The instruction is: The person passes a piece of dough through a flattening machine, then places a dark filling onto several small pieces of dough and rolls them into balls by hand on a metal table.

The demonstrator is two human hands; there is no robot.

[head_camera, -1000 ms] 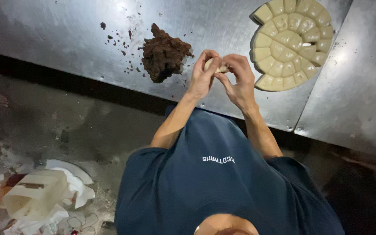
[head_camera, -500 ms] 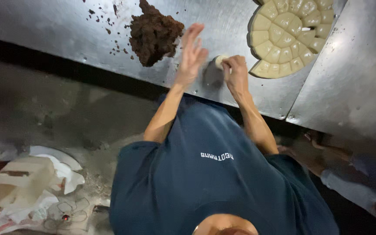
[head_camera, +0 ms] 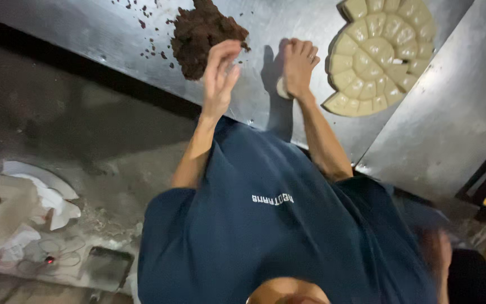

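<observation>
Head cam, looking down over my dark blue shirt (head_camera: 277,225) at the steel table (head_camera: 113,34).

Left hand (head_camera: 219,76), upper centre of frame: open, fingers stretched and close together, holding nothing. It sits just beside the lower right edge of the brown filling mound (head_camera: 203,36), fingertips at its edge; can't tell if they touch.

Right hand (head_camera: 298,66), just right of the left: fingers curled down, closed over a small pale dough piece (head_camera: 282,88) that shows at the heel of the hand. Dough piece is pressed against the table, between the mound and the mould.

Pale round segmented mould (head_camera: 381,53) lies flat in the upper right of frame, near the right hand but apart from it.

Brown crumbs (head_camera: 142,23) are scattered on the table, upper left of the mound.

Lower left of frame: white crumpled paper (head_camera: 46,197) on the floor, blurred.
</observation>
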